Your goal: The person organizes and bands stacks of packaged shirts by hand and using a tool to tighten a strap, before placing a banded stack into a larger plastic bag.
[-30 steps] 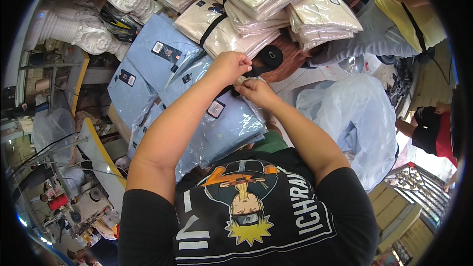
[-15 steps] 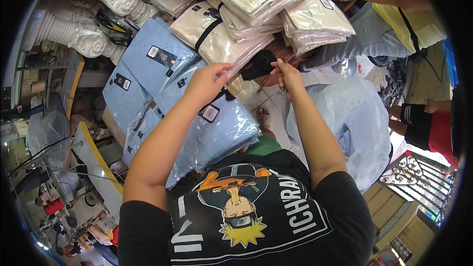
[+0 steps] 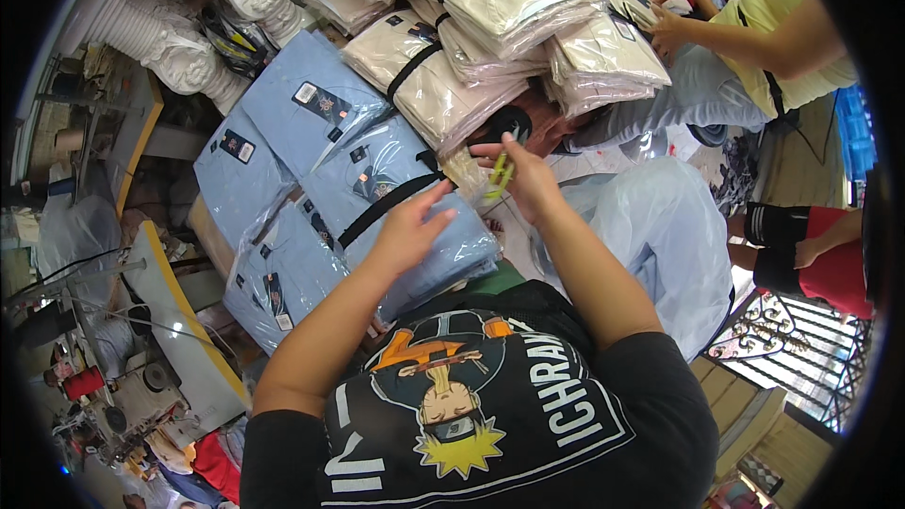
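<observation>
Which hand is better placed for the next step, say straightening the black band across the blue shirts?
Probably the left. The left hand looks empty and lies open close beside the black band on the blue shirts; the right hand is farther off and holds a small yellow-green tool.

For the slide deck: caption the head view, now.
Left hand open over bagged blue garments with a black strap; right hand holding a yellow-green tool.

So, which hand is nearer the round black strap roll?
Right: in view, the right hand is just below the roll; the left hand farther, lower left, over blue bagged garments.
</observation>
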Demonstrator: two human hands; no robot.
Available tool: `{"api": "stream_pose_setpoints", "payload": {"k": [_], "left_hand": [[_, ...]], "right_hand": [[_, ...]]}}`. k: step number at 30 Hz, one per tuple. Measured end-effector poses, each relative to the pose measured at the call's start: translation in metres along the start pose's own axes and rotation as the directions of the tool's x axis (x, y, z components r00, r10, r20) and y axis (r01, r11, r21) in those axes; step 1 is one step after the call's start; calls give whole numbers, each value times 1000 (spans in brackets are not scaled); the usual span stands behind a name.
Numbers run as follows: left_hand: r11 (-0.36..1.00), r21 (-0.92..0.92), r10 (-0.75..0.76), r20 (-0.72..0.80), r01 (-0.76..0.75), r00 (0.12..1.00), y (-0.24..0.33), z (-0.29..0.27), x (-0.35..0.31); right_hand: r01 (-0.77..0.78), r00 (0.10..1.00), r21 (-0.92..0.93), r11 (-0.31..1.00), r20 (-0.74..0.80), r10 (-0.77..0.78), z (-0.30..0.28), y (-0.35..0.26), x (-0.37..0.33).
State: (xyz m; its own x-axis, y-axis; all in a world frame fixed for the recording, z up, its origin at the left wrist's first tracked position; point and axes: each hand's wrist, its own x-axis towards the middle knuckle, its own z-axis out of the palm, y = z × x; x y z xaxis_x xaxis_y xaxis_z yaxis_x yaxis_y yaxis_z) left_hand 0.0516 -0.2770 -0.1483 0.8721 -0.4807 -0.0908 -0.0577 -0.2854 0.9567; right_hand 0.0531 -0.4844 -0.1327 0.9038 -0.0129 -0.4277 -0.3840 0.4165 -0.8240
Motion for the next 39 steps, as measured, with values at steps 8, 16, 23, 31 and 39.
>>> {"api": "stream_pose_setpoints", "payload": {"k": [8, 16, 23, 31, 39], "left_hand": [[805, -438, -328, 234, 401, 915, 46, 13, 16], [823, -406, -396, 91, 398, 914, 42, -26, 0], [804, -424, -418, 94, 416, 904, 52, -20, -10], [857, -324, -405, 58, 401, 913, 64, -16, -6], [912, -212, -348, 60, 352, 936, 62, -10, -6]], "right_hand": [[360, 906, -601, 714, 43, -420, -17, 4, 29], [32, 755, -993, 116, -52, -653, -31, 37, 70], [-38, 769, -994, 101, -94, -633, -50, 38, 79], [33, 724, -946, 322, -199, -661, -66, 16, 74], [-172, 604, -933, 315, -353, -714, -63, 1, 96]]}}
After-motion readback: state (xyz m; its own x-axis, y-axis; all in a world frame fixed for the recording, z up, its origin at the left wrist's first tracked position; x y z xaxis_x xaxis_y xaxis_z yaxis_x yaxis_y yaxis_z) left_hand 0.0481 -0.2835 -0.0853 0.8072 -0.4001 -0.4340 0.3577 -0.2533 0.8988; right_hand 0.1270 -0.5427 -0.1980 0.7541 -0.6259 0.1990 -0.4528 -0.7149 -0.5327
